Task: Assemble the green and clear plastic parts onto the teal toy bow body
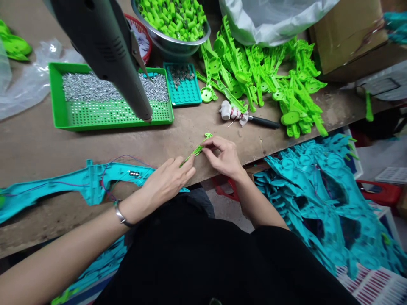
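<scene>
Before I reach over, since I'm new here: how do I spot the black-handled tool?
On the brown table, find the bright green heap of parts. The tool lies by its near edge. Its black handle and white wad at the left end set it apart from the green.

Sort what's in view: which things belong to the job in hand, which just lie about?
Seemingly in the job:
narrow green part, at left hand and right hand
turquoise shell
probably green tray of metal pieces

Apparently just lying about:
plastic film
cardboard box
</scene>
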Tool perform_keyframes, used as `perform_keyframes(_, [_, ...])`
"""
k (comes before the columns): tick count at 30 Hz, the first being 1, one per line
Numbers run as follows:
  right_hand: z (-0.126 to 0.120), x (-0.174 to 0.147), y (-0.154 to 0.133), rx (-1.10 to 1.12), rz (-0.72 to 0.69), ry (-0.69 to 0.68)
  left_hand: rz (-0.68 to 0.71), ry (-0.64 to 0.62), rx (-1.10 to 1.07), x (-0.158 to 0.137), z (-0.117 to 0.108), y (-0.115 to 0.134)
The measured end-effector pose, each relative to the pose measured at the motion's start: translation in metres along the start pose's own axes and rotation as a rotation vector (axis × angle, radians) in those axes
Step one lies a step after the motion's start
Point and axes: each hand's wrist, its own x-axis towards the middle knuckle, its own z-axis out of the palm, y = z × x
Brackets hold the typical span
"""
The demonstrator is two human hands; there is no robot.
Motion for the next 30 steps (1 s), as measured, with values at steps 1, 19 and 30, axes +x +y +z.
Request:
perform_keyframes(1, [-0.001, 0.001, 0.000, -0.009, -0.010, 0.002, -0.006, -0.001, 0.000, 0.000, 0.000, 0.000])
perform_keyframes(19, [0.005, 0.001, 0.014, -0.057, -0.068, 0.001, -0.013, 0.003, -0.027, 0.000, -0.001, 0.002])
perform_keyframes(30, [0.010, 0.000, 0.010, -0.150, -0.043, 0.020, -0.010, 0.003, -0.024, 0.001, 0.000, 0.002])
